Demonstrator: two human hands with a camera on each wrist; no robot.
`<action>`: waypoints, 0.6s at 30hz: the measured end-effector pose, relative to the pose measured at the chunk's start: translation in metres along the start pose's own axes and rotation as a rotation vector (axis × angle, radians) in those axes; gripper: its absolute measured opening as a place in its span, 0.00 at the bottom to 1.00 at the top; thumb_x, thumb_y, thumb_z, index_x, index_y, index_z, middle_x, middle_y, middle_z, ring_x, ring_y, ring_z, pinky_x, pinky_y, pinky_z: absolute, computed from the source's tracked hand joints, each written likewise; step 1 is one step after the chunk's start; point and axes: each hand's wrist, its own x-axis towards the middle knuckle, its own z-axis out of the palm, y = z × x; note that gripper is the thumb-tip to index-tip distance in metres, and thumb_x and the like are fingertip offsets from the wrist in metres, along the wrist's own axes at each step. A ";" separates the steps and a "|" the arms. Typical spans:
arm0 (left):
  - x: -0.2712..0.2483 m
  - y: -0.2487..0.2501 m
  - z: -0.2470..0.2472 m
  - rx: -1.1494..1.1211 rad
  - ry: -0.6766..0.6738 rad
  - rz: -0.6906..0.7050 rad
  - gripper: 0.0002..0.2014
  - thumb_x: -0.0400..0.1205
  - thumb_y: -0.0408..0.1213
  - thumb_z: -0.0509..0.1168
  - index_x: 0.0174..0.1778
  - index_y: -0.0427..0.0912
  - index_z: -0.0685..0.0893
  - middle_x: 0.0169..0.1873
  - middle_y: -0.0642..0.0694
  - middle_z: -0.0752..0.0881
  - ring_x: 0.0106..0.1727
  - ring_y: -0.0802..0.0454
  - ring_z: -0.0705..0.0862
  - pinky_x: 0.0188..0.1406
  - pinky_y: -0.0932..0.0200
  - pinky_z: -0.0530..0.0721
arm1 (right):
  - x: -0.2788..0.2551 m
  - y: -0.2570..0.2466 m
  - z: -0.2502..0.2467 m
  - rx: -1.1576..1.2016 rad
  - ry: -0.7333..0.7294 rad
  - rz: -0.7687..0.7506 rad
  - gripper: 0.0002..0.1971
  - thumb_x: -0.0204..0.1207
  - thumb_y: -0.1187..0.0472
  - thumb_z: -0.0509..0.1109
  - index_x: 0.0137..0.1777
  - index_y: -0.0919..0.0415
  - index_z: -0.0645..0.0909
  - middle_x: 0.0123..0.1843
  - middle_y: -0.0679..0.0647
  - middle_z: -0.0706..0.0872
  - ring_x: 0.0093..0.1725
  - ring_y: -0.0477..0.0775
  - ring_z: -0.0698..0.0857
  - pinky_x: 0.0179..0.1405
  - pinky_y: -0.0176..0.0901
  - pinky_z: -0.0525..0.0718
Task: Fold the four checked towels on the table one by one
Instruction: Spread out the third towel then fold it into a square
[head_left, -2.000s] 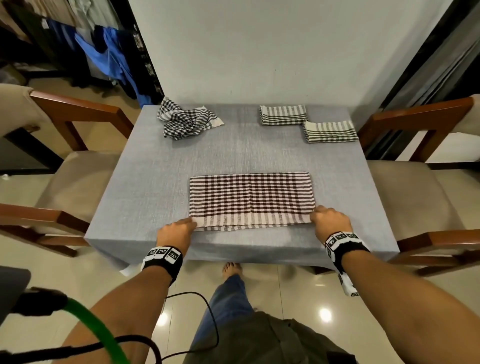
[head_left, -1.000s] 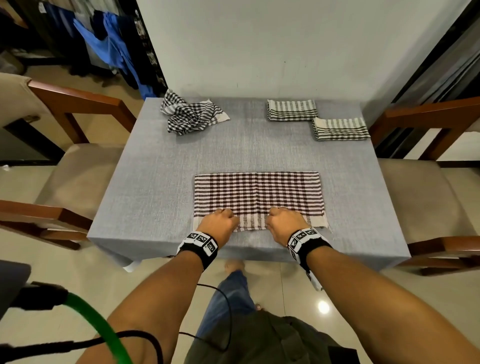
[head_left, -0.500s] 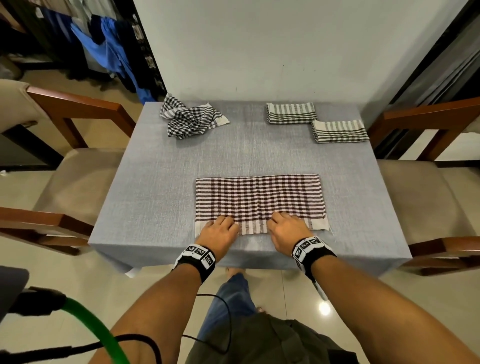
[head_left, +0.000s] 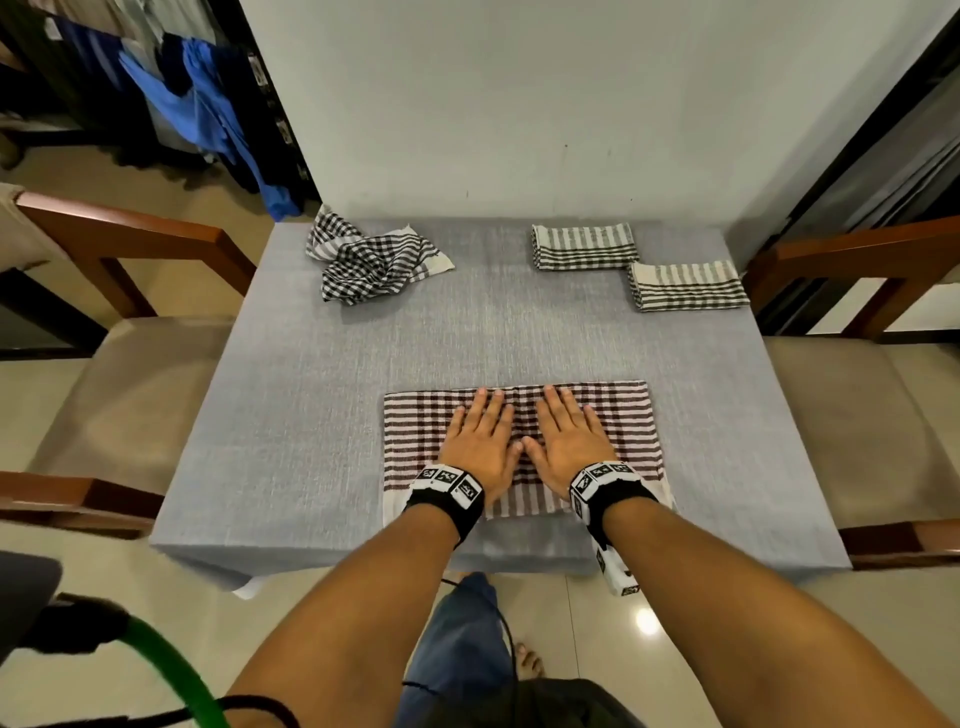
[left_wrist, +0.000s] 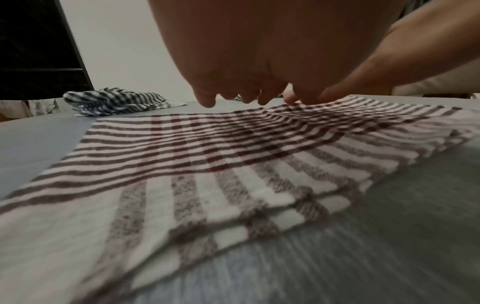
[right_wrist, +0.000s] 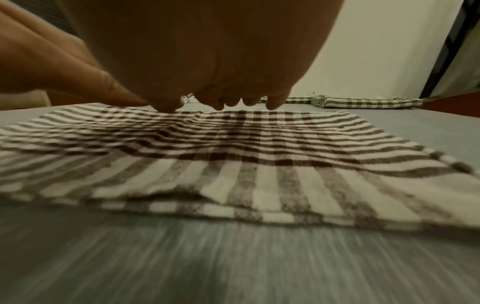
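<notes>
head view: both hands are flat on the brown towel (head_left: 519, 441), which lies along the near edge of the table (head_left: 311, 415), about mid-way between the near corners. left hand (head_left: 480, 441) and right hand (head_left: 569, 439) sit side by side in the towel's middle, thumbs almost touching, fingers straight and spread, gripping nothing. my guess is they're pressing the layers flat so the fold sets before the next one. the two folded towels (head_left: 585, 246) (head_left: 685, 287) are parked at the far right corner, one just beside the other, probably to keep the near side free for working. the crumpled towel (head_left: 374, 260) waits at the far left corner, not folded yet. so i'd say two done, the third in hand, one to go.

left wrist view: the fingers (left_wrist: 205, 100) reach out straight, tips down on the cloth near the towel's (left_wrist: 207, 154) far edge, holding nothing. at the towel's near edge you can see stacked layers, so it's doubled over. a small ripple runs under the hand. the crumpled towel (left_wrist: 116, 100) shows behind, well apart.

right wrist view: same deal, fingers (right_wrist: 223, 102) extended onto the towel (right_wrist: 233, 154), not curled around anything. the near edge lifts a bit where the layers don't lie snug, which looks like the reason for the pressing. a folded towel (right_wrist: 363, 101) sits behind at the far edge.
</notes>
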 end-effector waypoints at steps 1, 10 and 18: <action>0.005 -0.001 0.002 -0.005 -0.030 -0.003 0.31 0.89 0.55 0.39 0.87 0.44 0.46 0.86 0.45 0.40 0.85 0.46 0.35 0.84 0.43 0.39 | 0.005 0.001 -0.001 0.013 -0.025 0.001 0.35 0.86 0.40 0.40 0.87 0.57 0.40 0.88 0.52 0.35 0.86 0.53 0.35 0.85 0.58 0.39; 0.014 -0.055 0.023 -0.033 -0.045 -0.135 0.37 0.83 0.66 0.31 0.85 0.52 0.32 0.83 0.52 0.30 0.84 0.50 0.30 0.83 0.43 0.33 | 0.025 0.047 0.003 0.120 -0.131 0.148 0.37 0.80 0.31 0.31 0.84 0.47 0.27 0.83 0.47 0.22 0.82 0.51 0.25 0.81 0.62 0.29; 0.011 -0.088 0.009 -0.032 -0.031 -0.301 0.38 0.84 0.64 0.31 0.84 0.46 0.32 0.83 0.47 0.30 0.83 0.48 0.29 0.83 0.43 0.31 | 0.016 0.074 -0.009 0.031 -0.057 0.376 0.39 0.81 0.32 0.29 0.85 0.54 0.29 0.85 0.52 0.27 0.84 0.56 0.29 0.78 0.69 0.25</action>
